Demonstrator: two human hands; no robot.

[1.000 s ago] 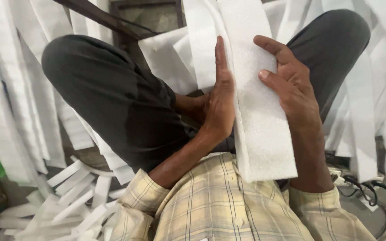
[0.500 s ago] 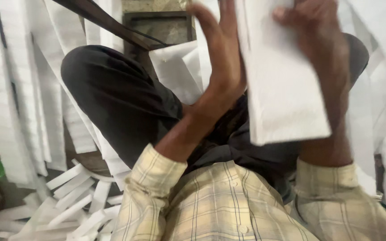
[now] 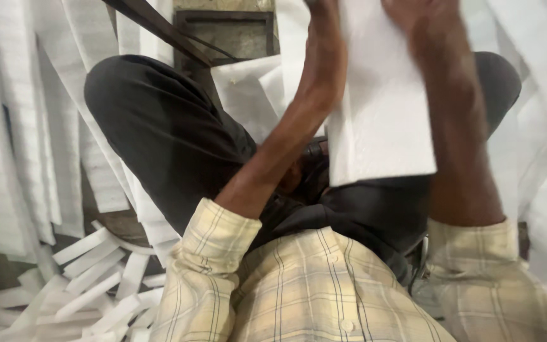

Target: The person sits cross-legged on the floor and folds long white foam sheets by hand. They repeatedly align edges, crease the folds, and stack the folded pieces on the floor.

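A white foam sheet (image 3: 381, 107) is gripped along its left edge by the left hand (image 3: 325, 38) and along its upper right edge by the right hand (image 3: 422, 19), raised above the lap in dark trousers (image 3: 159, 133). White foam strips (image 3: 90, 278) are scattered on the floor at lower left, and longer strips (image 3: 14, 145) are draped all around.

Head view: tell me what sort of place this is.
Probably a small workshop that cuts foam sheet. White foam strips hang all around, offcuts litter the floor, and both hands, left and right, hold a foam stack.
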